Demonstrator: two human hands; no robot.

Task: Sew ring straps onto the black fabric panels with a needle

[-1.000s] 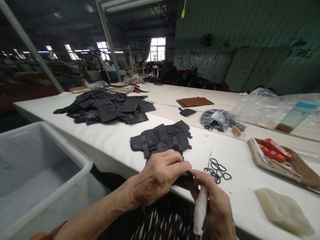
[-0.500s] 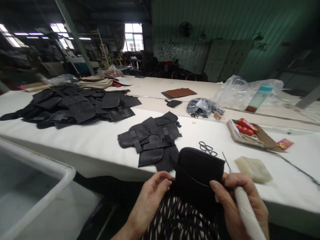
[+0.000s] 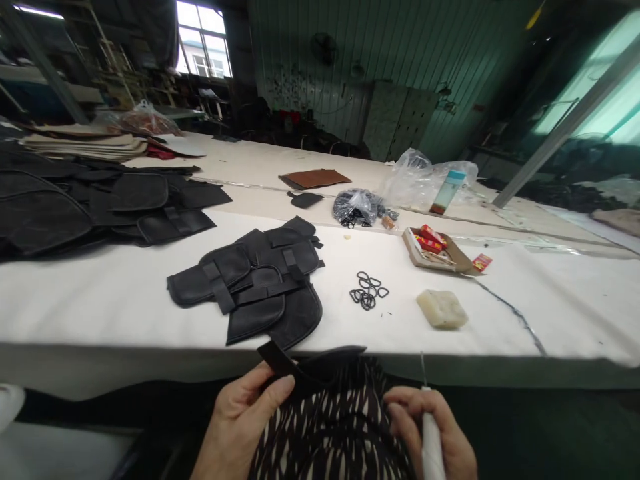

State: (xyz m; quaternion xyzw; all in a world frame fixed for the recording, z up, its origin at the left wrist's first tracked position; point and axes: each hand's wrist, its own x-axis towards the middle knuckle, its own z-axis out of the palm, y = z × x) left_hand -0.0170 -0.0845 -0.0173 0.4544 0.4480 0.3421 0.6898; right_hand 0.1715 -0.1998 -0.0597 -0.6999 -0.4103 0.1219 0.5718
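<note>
My left hand (image 3: 245, 410) pinches a black leather piece (image 3: 305, 365) by its strap, holding it low over my patterned lap below the table edge. My right hand (image 3: 430, 430) is closed round a white-handled awl (image 3: 431, 443) whose thin needle points up toward the table. Just beyond, a small stack of finished black leather pieces (image 3: 255, 283) lies on the white table (image 3: 100, 293). Several black D-rings (image 3: 367, 290) lie loose to the right of that stack.
A large heap of black leather pieces (image 3: 85, 203) fills the left. A block of wax (image 3: 443, 309), a cardboard tray with red packets (image 3: 435, 250), a bag of rings (image 3: 357, 207), clear plastic bags (image 3: 425, 180) and a brown leather sheet (image 3: 315, 178) sit farther back.
Both hands dropped from the table edge to my lap with the black piece, which went from upright to low and folded. The view swung right, so the white tub left the frame.
</note>
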